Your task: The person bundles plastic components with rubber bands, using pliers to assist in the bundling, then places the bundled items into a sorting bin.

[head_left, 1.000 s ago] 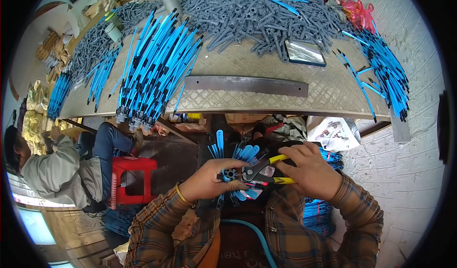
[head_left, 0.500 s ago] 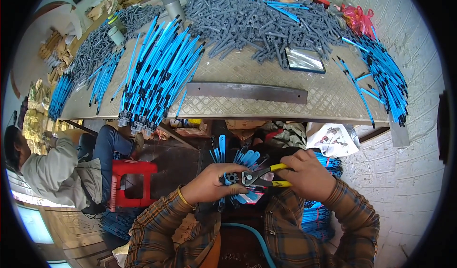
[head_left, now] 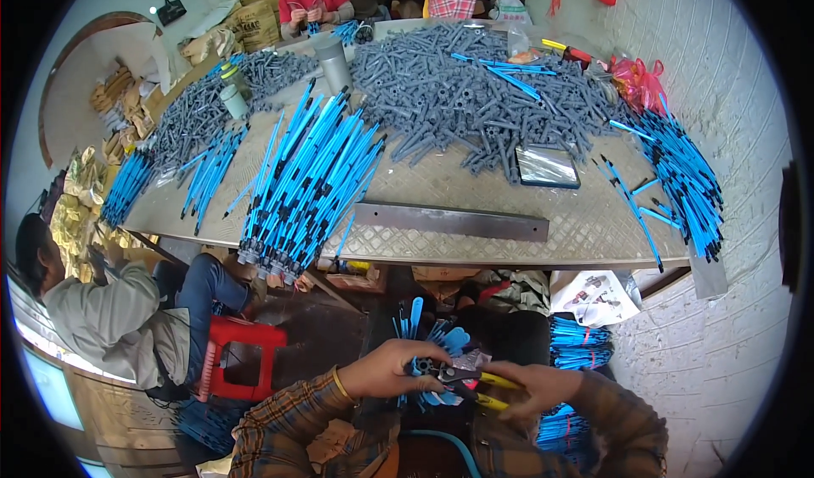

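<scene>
Over my lap, my left hand (head_left: 386, 371) is closed around a small grey ribbed fitting (head_left: 421, 365), its thumb and fingers on either side. Blue flat-ended strips (head_left: 454, 339) fan out behind and below that hand; whether they join the fitting cannot be made out. A pair of pliers (head_left: 499, 380) with yellow handles is gripped in my right hand (head_left: 543, 388), which is slightly smeared by motion. The plier jaws meet the fitting beside my left thumb, and what lies between them is hidden.
Ahead stands a table holding a heap of grey fittings (head_left: 458, 88), blue rod bundles (head_left: 309, 185), a metal bar (head_left: 449, 221) and a phone-like slab (head_left: 547, 166). A co-worker (head_left: 110, 317) sits at left near a red stool (head_left: 244, 355). Tied blue bundles (head_left: 578, 342) lie at right.
The view has tilted up, so table and hands sit lower and people behind the table show. My right hand has turned, and the plier handles now slant downward to the right.
</scene>
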Motion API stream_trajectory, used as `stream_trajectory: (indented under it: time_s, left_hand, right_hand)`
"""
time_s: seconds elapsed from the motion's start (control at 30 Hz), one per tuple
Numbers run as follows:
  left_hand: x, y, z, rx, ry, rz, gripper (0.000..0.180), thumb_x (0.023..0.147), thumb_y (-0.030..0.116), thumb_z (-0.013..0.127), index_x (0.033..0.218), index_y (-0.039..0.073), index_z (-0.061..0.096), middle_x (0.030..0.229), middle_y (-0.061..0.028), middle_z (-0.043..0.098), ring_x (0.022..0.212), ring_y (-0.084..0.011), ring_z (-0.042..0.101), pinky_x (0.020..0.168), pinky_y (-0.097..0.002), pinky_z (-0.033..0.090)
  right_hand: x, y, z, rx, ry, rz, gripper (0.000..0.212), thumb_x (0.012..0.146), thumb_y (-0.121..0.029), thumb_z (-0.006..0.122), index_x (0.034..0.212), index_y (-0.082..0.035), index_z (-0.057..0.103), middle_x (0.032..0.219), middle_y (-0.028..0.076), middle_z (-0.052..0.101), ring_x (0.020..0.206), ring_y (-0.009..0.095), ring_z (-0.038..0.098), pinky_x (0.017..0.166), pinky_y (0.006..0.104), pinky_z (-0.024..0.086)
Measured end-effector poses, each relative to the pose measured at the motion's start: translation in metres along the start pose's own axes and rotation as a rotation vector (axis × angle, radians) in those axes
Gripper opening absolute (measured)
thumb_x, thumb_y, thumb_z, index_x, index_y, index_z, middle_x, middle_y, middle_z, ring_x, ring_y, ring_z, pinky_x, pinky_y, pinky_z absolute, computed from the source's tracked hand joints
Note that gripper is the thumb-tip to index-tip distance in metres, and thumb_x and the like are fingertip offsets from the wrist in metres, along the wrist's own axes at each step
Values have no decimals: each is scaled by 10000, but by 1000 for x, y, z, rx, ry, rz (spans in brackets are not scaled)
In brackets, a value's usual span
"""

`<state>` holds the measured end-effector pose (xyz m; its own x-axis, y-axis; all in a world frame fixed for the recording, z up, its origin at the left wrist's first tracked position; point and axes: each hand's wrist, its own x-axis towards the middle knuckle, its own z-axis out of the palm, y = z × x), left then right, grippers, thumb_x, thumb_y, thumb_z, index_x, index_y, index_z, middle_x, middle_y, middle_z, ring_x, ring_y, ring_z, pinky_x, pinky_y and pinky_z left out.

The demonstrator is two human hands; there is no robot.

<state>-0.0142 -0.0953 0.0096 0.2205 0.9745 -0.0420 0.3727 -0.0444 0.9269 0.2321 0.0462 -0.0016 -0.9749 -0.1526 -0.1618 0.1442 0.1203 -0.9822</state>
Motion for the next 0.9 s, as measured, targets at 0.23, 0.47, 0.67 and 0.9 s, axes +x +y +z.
stream_trajectory:
  time_s: [0.23, 0.47, 0.67, 0.9]
  left_hand:
    - [5, 4, 6, -5, -46, 62, 408, 729, 245, 708, 1051, 32, 574, 969, -130, 611, 907, -261, 601, 782, -333, 460]
    - [2, 10, -4, -17, -29, -19, 413, 718, 220, 715, 1057, 32, 573, 990, -134, 611, 911, -264, 601, 795, -331, 457]
    - [11, 14, -3, 18, -60, 54, 410, 696, 202, 732, 1035, 25, 584, 951, -127, 619, 889, -258, 608, 774, -331, 463]
    - [7, 5, -4, -23, -54, 23, 422, 676, 215, 747, 1023, 33, 591, 919, -122, 622, 863, -254, 611, 742, -334, 465]
  right_hand:
    - [-15, 40, 6, 7, -35, 318, 709, 785, -303, 620, 1340, -55, 255, 1019, 180, 563, 905, 309, 589, 778, 354, 473]
    - [-5, -25, -8, -410, 99, 223, 683, 826, -271, 551, 1364, -43, 198, 871, 180, 593, 735, 274, 620, 643, 331, 504]
    - [-11, 24, 14, 451, -95, 329, 683, 809, -181, 578, 1356, -28, 200, 891, 168, 595, 733, 260, 612, 644, 330, 498]
    - [-8, -2, 1, 315, -75, 288, 625, 834, -168, 552, 1348, -31, 224, 779, 167, 602, 614, 242, 613, 543, 296, 505]
